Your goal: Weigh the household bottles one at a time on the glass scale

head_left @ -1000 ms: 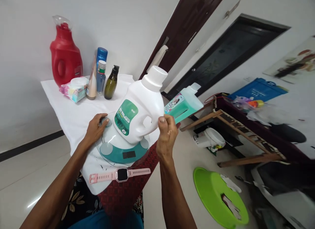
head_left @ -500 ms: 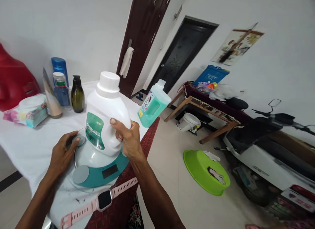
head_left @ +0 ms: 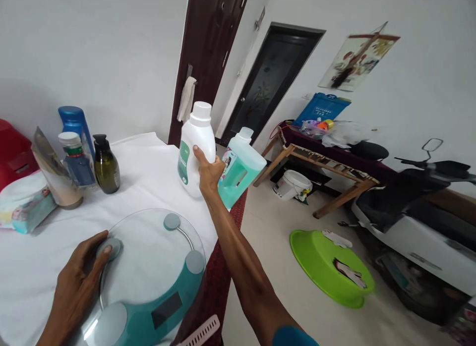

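White bottle (head_left: 197, 138) in the right hand (head_left: 208, 172), upper centre of the frame, apart from the glass scale (head_left: 148, 257).
Head view: the right fingers grip the bottle's handle side, beside the green bottle (head_left: 243, 162); at lower left, the left hand (head_left: 76, 281) curls thumb and fingers about the scale's grey pad (head_left: 111, 248), though whether they clamp it I cannot tell. By my reading, the white bottle is off the scale but not released; whether its base rests on the white cloth (head_left: 141, 162) is unclear. The display (head_left: 166, 310) shows no readable figure, the right fingertips are partly hidden, and the pink strap (head_left: 203, 331) and red container (head_left: 15, 152) are cut off by the frame.
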### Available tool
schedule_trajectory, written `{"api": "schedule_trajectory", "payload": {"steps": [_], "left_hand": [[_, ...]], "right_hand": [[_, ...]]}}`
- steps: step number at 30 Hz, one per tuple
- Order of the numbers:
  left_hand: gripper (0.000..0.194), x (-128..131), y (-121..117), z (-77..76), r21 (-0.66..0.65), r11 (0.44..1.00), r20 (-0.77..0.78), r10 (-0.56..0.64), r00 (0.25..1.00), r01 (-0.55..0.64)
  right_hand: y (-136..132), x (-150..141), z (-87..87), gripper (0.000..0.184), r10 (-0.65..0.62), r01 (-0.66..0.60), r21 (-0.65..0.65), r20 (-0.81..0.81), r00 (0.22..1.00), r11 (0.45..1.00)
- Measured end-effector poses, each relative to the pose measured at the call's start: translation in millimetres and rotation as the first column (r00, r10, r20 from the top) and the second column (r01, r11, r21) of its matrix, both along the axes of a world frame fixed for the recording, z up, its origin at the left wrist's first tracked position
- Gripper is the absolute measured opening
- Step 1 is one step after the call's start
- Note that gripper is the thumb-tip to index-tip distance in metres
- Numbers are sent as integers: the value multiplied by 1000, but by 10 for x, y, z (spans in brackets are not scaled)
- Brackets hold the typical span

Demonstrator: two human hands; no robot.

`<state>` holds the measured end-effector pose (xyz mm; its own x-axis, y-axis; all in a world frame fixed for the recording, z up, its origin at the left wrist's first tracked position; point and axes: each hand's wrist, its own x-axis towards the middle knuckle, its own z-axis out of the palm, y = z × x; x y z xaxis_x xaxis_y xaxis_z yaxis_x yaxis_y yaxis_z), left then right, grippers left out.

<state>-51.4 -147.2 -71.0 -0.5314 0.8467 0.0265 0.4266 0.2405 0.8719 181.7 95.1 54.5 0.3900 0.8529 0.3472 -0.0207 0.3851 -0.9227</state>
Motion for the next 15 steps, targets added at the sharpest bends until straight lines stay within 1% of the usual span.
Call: {"api": "schedule_trajectory", "payload": {"steps": [3,6,11,15], "left_hand": [[66,14,5,15,-7,1000,-5,11,1000,-11],[69,19,1,2,-26,999,-9,20,1000,-20],[69,3,9,-31,-43,998,-12,38,999,-38],[73,1,13,9,-73,996,1,41,999,-41]], "right_hand": [[415,63,-139,46,-142,143,-29,28,989,989],[676,137,-261,44,-221,224,-42,54,974,974],[886,204,-392,42,-249,253,-87,60,967,963],[954,150,-436,45,-231,236,-103,59,971,966]]}}
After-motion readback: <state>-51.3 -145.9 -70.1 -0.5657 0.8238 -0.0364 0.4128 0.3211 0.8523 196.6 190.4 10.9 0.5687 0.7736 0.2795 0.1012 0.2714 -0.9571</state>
